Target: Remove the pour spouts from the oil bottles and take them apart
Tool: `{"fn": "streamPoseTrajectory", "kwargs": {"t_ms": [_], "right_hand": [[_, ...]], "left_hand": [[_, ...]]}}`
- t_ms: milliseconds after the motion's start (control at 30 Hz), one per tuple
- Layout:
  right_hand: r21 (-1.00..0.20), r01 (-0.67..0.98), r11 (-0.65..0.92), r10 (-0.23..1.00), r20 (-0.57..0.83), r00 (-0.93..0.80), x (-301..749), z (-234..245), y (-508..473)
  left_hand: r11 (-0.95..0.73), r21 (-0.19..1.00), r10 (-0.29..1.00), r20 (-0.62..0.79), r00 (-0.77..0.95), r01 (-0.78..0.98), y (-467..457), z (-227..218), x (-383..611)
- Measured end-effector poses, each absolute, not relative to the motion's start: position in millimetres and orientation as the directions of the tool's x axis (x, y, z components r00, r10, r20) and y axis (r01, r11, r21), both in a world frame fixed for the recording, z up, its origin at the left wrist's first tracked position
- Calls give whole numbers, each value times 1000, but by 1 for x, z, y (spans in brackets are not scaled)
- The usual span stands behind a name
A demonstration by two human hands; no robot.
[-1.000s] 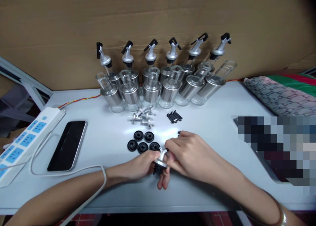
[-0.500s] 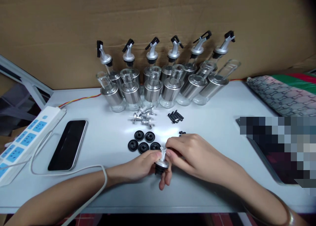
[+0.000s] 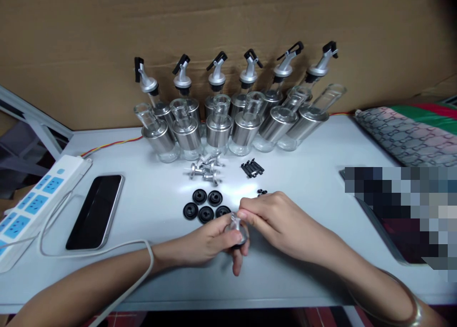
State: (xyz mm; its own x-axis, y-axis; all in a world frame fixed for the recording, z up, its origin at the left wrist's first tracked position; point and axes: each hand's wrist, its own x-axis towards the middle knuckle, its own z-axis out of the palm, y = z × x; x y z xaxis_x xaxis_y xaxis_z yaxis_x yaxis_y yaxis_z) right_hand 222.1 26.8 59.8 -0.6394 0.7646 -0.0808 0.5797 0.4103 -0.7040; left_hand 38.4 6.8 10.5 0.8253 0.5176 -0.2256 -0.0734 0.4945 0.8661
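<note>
A silver bottle pourer (image 3: 241,231) with a dark stopper under its collar is gripped in my left hand (image 3: 209,240), thumb lying across the collar. My right hand (image 3: 276,221) is closed in a pinch at the tip of the spout; whatever its fingertips hold is hidden. Just behind the hands lie several round black stoppers (image 3: 206,214). Small black pieces (image 3: 262,192) sit beyond the right knuckles. Farther back are a pile of silver pourer tops (image 3: 206,169) and a group of black levers (image 3: 252,168).
Glass bottles with steel sleeves (image 3: 218,131) stand in two rows at the back; the rear ones carry pourers (image 3: 217,77). A phone (image 3: 94,212) and a power strip (image 3: 35,208) lie left. A white cable (image 3: 143,270) crosses my left forearm. A tablet-like, partly blurred device (image 3: 374,222) lies right.
My left thumb has shifted from the spout's side down onto the collar, and the pourer has tilted, hiding more of its stopper. My right fingertips have drawn in at the spout tip.
</note>
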Motion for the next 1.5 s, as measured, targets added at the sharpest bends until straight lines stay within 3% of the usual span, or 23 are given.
{"fn": "streamPoseTrajectory", "kwargs": {"t_ms": [167,300,400,600,800,1033,1333,1500], "right_hand": [[-831,522,190,927,-24,-375,231,67,35],[-847,518,116,959,-42,-282,250,70,50],[-752,655,72,948,-153,-280,261,67,58],[-553,825,119,944,-194,-267,270,54,65],[-419,900,120,906,-323,-272,274,45,68],[-319,915,247,880,-321,-350,274,40,67],[-472,848,241,850,-319,-420,285,50,68],[-520,840,154,824,-403,-400,293,55,67]], "left_hand": [[541,837,500,-237,833,-87,6,14,38],[572,816,492,-257,832,-86,6,16,37],[585,807,489,-270,830,-82,6,15,37],[600,796,478,-285,831,-72,7,15,37],[596,800,484,-293,824,-65,7,15,37],[587,807,487,-295,822,-58,7,18,36],[577,815,489,-297,820,-49,8,20,36],[585,809,488,-295,822,-57,7,18,36]]}}
